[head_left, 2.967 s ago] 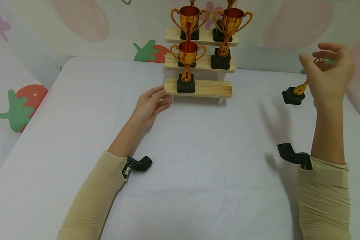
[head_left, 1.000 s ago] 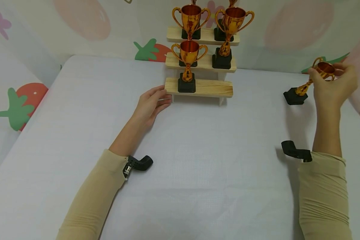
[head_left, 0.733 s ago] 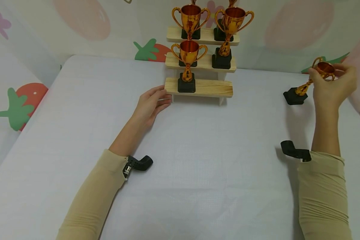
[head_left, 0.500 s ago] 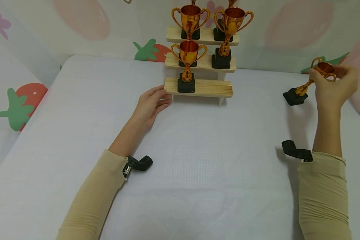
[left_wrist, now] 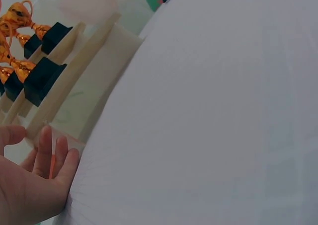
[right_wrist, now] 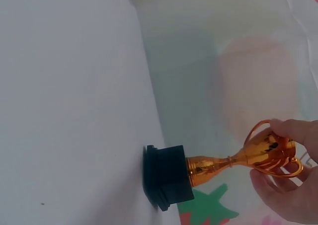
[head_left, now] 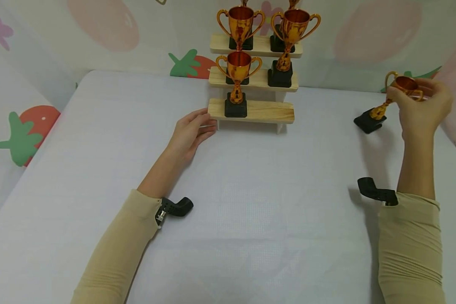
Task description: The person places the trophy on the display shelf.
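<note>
In the head view, my right hand (head_left: 423,103) grips a small gold trophy cup (head_left: 406,84) by its bowl at the table's far right. The trophy leans, with its black base (right_wrist: 169,178) down by the white tabletop and its bowl toward my palm. In the right wrist view, thumb and fingers lie on both sides of the bowl and handles. My left hand (head_left: 190,131) touches the left end of the lowest board of a three-step wooden rack (head_left: 270,112), its fingers loosely extended. A front trophy (head_left: 236,84) stands upright on that board's left part.
Behind it, several more trophies stand on the upper boards, including one at the right of the middle board (head_left: 285,50); the rearmost tops are cut off. The white table (head_left: 251,211) ends at a printed curtain (head_left: 156,38) behind the rack.
Three seconds ago my right fingers were raised at the trophy; since then they have closed round its bowl. Hand and trophy have just shifted slightly left, base tilting more. The left hand keeps still.
</note>
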{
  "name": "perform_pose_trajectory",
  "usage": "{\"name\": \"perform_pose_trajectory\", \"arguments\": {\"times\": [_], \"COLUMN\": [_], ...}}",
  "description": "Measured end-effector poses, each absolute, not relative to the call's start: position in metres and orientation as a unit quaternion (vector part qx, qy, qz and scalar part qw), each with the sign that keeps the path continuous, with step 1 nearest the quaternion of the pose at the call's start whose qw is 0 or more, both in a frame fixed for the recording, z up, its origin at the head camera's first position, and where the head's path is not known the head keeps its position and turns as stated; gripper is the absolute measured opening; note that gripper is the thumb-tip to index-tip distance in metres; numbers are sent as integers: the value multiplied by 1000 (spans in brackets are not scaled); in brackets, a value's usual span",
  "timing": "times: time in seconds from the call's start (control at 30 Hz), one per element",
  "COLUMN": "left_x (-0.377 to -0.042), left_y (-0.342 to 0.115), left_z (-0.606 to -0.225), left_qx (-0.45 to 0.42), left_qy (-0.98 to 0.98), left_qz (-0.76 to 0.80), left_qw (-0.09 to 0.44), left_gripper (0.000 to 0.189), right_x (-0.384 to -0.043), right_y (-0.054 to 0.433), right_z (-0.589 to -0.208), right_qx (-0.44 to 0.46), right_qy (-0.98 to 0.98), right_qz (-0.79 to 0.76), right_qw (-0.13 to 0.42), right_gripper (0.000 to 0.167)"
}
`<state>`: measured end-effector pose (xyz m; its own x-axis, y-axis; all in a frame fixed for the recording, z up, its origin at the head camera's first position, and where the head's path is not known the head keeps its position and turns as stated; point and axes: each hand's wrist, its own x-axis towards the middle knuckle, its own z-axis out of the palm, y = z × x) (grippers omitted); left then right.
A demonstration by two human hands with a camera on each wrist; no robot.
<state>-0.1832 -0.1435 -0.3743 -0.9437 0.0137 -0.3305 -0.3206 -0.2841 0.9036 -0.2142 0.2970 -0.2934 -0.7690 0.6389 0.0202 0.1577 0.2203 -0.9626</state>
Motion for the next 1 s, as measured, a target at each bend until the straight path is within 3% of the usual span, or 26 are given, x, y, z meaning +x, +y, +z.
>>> {"name": "perform_pose_trajectory", "arguments": {"times": [0.23, 0.53, 1.0], "left_x": [-184, -183, -183], "left_y": [-143, -143, -143], "left_z": [-374, -374, -374], "left_qx": [-126, -123, -129], "left_qy": [589, 590, 587], "left_qz": [791, 791, 792], "left_qw": [107, 107, 106], "left_gripper": [45, 45, 45], "right_x": [-215, -212, -211], "right_y": [297, 282, 257], "right_z": [-289, -282, -280], "right_qx": [-234, -171, -80], "right_qy": [-728, -688, -678], "right_qz": [616, 674, 706], "right_qw": [188, 206, 186], "right_gripper": [63, 41, 36]}}
